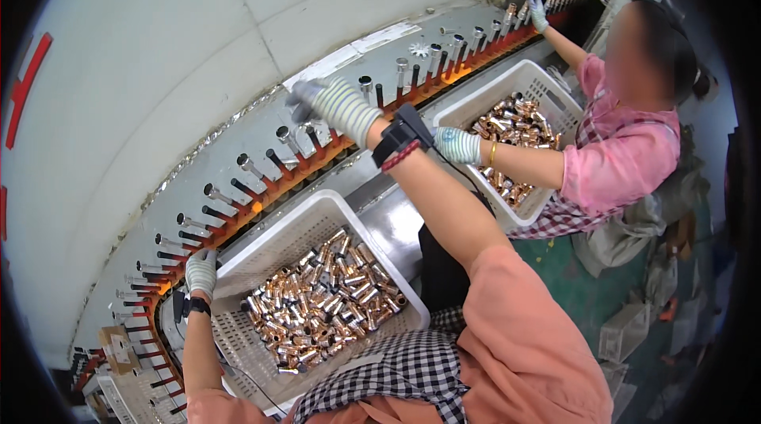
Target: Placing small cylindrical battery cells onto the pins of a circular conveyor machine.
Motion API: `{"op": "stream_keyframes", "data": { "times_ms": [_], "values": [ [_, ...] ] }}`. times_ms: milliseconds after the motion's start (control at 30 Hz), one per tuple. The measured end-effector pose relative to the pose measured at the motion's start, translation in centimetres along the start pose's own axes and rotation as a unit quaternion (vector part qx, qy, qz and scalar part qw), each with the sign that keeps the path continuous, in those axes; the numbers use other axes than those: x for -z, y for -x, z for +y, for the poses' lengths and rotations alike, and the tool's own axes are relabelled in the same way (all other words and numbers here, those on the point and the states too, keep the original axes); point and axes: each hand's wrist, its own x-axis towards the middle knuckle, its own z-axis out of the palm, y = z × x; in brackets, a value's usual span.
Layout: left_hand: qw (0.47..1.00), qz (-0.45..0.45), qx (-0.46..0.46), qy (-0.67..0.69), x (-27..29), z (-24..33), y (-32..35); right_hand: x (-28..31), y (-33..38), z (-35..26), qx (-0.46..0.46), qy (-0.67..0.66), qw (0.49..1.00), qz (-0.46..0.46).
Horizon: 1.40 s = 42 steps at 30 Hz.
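Note:
My right hand (342,109), in a striped glove with grey fingertips, reaches over the curved conveyor (269,200). Its fingers point left and are smeared, so whatever they may hold is hidden. Below it, upright spindles carry shiny metal sleeves (285,135) behind a row of black-tipped pegs (314,135). My left hand (201,272), gloved too, lies at the conveyor's near edge beside the upper left corner of a white crate (337,206). Its fingers are stretched out, with nothing visible in them. Many copper-and-silver metal sleeves (317,297) fill that crate in front of me.
To the right, a co-worker in pink (618,154) has one hand at the conveyor's far end and another over a second white crate (547,75) of metal sleeves. A pale wall panel (182,43) stands behind the conveyor. A cardboard box (119,349) sits lower left.

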Motion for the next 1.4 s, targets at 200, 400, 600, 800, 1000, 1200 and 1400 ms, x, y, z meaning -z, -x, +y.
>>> {"op": "stream_keyframes", "data": {
  "times_ms": [200,400,600,800,1000,1200,1400],
  "values": [
    [0.999,-0.011,0.033,0.037,0.3,0.4,0.2,1.4,-0.7,-0.8,-0.040,-0.100,0.993,0.053],
    [0.999,-0.004,0.036,0.025,0.3,0.4,0.2,0.7,-1.5,-0.6,-0.036,-0.090,0.994,0.057],
    [0.998,-0.013,0.045,0.038,0.3,0.7,0.2,1.0,-1.3,-0.6,-0.025,-0.076,0.995,0.060],
    [0.999,0.003,0.028,0.021,0.4,1.0,0.4,0.8,-1.0,-0.5,-0.032,-0.058,0.996,0.067],
    [1.000,0.009,0.009,-0.010,0.6,0.8,0.4,0.6,-0.8,-0.2,-0.013,-0.058,0.997,0.054],
    [0.999,0.022,0.008,0.024,0.6,1.5,1.1,1.0,-0.2,-0.7,-0.003,-0.047,0.996,0.072],
    [1.000,0.029,0.007,0.005,-0.1,-0.6,0.2,2.4,-1.0,-0.8,-0.011,-0.058,0.993,0.098]
  ]
}}
